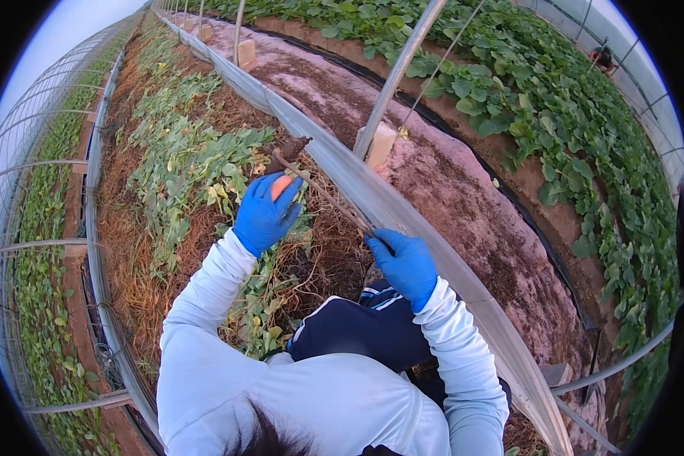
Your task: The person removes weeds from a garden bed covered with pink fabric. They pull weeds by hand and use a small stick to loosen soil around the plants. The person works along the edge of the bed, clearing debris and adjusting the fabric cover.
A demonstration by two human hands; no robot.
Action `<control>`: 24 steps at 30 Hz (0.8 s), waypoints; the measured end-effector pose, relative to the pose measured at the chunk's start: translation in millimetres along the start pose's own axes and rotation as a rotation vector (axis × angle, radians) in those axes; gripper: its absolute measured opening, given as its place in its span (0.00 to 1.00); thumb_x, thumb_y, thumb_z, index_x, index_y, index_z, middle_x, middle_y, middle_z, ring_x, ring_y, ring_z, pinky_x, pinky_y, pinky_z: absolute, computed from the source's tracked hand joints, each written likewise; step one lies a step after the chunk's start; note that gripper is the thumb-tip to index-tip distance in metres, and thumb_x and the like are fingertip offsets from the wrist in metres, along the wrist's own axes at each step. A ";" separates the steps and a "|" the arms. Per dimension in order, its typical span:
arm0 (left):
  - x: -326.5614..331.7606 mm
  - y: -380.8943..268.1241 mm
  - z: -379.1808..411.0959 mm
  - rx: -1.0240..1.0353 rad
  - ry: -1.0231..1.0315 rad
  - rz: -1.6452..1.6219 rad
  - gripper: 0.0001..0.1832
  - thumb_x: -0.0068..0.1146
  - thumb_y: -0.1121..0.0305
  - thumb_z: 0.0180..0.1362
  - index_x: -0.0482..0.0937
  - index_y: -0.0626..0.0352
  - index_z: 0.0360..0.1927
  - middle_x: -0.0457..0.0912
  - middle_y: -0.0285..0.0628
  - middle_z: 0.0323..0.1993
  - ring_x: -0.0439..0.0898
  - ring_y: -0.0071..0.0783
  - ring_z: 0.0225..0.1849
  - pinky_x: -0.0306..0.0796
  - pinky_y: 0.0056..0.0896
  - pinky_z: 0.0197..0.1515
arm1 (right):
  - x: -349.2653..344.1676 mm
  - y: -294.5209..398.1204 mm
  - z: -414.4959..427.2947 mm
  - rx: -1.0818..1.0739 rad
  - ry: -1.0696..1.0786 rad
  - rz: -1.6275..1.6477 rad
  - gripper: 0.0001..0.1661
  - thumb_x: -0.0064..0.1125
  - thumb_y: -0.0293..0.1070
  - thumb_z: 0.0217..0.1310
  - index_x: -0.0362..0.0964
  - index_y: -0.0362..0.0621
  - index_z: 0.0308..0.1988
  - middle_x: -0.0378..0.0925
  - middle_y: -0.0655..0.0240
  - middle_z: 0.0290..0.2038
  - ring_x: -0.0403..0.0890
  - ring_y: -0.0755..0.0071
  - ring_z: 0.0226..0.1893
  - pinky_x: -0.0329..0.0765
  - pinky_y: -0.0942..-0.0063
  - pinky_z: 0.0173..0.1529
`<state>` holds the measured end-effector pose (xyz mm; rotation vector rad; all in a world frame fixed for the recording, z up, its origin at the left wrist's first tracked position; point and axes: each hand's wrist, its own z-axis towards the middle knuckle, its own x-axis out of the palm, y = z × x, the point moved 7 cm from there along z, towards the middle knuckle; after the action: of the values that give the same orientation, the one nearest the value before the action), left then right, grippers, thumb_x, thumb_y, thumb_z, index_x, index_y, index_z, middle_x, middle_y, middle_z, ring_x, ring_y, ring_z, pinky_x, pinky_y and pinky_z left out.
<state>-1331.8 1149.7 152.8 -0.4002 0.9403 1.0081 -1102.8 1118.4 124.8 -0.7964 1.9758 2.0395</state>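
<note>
My left hand [267,214], in a blue glove, is curled around a rounded orange object [281,187]. Only part of that object shows between the fingers, so its kind cannot be told. My right hand [406,263], also blue-gloved, grips the near end of a thin wooden handle [328,195]. The handle slants up and left to a dark, soil-caked tool head [292,149], which looks like a small hoe, just beyond my left hand. Below both hands lie wilted green vines [228,157] and dry brown stems [336,251].
A low, translucent plastic sheet wall [376,199] runs along my right side. Beyond it stand a slanted metal pole [399,74], a concrete block [382,145] and a pinkish soil path [450,188]. Dense leafy plants [524,108] grow farther right. Another person [603,58] is far off at upper right.
</note>
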 end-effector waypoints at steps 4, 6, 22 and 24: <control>33.6 6.2 4.1 -0.033 0.180 0.043 0.37 0.60 0.60 0.51 0.60 0.60 0.63 0.60 0.48 0.63 0.59 0.47 0.65 0.56 0.46 0.64 | 17.1 -11.0 10.5 -0.012 -0.019 0.024 0.15 0.52 0.40 0.61 0.76 0.42 0.42 0.78 0.50 0.29 0.79 0.47 0.30 0.74 0.60 0.35; 57.0 15.9 -0.2 -0.086 0.282 0.061 0.46 0.58 0.54 0.53 0.46 0.59 0.69 0.46 0.48 0.70 0.49 0.46 0.70 0.47 0.49 0.68 | 23.6 -11.6 13.4 0.058 0.041 -0.002 0.16 0.51 0.41 0.61 0.75 0.43 0.42 0.78 0.50 0.30 0.79 0.46 0.31 0.74 0.59 0.36; 115.6 25.4 -8.2 -0.276 0.373 0.155 0.41 0.55 0.60 0.54 0.51 0.65 0.67 0.50 0.53 0.68 0.52 0.52 0.68 0.50 0.50 0.67 | 35.7 -6.1 12.5 0.045 0.000 -0.275 0.19 0.50 0.42 0.61 0.75 0.41 0.45 0.79 0.50 0.35 0.79 0.45 0.36 0.76 0.58 0.42; 110.1 23.2 -11.0 -0.269 0.361 0.095 0.37 0.50 0.65 0.54 0.53 0.67 0.66 0.51 0.54 0.67 0.53 0.52 0.68 0.49 0.51 0.67 | 35.4 -13.4 15.3 0.061 0.000 -0.248 0.18 0.50 0.42 0.61 0.75 0.42 0.45 0.79 0.51 0.35 0.79 0.45 0.36 0.76 0.58 0.41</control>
<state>-1334.7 1213.2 59.3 -0.7876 1.1574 1.1772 -1129.6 1126.5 95.0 -0.9734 1.8256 1.8294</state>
